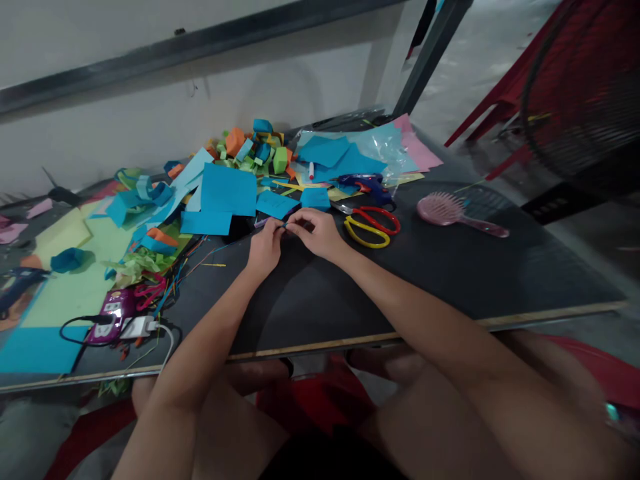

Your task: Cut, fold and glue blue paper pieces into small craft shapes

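Note:
My left hand and my right hand meet above the dark table, fingertips nearly touching. Both are pinched closed around something small and bluish that is mostly hidden by the fingers. Just beyond them lie a blue paper piece and a smaller blue piece. Scissors with red and yellow handles rest beside my right hand. Farther left is a large blue sheet.
Folded paper pieces are heaped at the back. A pink hairbrush lies right, near a fan. On the left are green paper, a purple device and a white plug with cables.

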`<state>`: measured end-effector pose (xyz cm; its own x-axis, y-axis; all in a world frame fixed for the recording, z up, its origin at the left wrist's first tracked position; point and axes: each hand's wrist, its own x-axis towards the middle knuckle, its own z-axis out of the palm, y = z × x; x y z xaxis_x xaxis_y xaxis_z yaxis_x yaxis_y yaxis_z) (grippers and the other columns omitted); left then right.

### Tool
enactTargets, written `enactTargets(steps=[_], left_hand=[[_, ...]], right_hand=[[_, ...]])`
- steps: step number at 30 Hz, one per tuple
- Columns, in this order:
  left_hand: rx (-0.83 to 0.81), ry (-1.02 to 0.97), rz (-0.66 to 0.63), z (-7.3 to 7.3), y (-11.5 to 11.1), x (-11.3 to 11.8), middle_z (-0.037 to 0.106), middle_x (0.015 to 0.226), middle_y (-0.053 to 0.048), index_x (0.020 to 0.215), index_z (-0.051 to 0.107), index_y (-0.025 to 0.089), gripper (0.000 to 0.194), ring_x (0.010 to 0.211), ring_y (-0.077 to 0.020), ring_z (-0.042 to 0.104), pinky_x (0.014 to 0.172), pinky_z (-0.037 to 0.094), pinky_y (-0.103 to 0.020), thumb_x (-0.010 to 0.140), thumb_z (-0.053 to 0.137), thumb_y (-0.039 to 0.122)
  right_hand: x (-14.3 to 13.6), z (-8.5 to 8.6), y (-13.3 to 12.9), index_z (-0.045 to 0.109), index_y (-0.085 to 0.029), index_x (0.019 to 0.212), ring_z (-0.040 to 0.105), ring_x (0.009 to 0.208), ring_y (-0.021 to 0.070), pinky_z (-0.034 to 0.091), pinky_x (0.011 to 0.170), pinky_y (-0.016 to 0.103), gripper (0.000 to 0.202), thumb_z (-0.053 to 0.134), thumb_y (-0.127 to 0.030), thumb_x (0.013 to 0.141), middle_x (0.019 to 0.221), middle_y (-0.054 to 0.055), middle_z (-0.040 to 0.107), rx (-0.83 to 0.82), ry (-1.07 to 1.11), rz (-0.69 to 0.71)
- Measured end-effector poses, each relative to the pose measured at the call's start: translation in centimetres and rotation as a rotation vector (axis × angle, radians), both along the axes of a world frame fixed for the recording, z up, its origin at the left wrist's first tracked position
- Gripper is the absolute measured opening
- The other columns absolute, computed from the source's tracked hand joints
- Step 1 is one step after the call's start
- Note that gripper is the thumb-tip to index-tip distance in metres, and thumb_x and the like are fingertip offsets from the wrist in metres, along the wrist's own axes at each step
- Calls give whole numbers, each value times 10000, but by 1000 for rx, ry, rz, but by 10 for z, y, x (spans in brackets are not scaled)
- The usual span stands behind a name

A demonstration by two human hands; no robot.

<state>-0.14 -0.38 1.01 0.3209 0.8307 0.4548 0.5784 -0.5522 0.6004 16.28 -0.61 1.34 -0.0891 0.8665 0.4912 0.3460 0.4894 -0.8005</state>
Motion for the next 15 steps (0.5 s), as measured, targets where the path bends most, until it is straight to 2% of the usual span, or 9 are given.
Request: enactTargets(steps=[7, 11, 15], left_hand=[[15, -20, -27, 3, -1, -1, 637, 740, -2, 870, 552, 188, 128, 626, -104, 586, 614, 426, -214, 944, 459, 237], [-42, -62, 24, 5, -2, 1, 694, 773, -16, 912, 605, 181, 147, 652, -108, 624, 610, 436, -203, 925, 504, 287], [-85, -154, 56, 5, -1, -1, 723, 789, -17, 898, 672, 185, 193, 679, -125, 651, 616, 465, -213, 884, 577, 352]], right_hand=[[0, -2, 4, 617, -186, 790, 590, 754, 168, 471, 650, 289, 237, 563, -403, 869, 831, 55, 646, -25, 61, 74], [1, -7, 7, 611, -176, 799, 576, 685, 151, 453, 628, 280, 216, 581, -382, 855, 761, 32, 634, -54, 126, 102], [0, -8, 8, 629, -171, 791, 539, 573, 127, 431, 577, 274, 261, 604, -426, 838, 645, 1, 597, -132, 190, 97]])
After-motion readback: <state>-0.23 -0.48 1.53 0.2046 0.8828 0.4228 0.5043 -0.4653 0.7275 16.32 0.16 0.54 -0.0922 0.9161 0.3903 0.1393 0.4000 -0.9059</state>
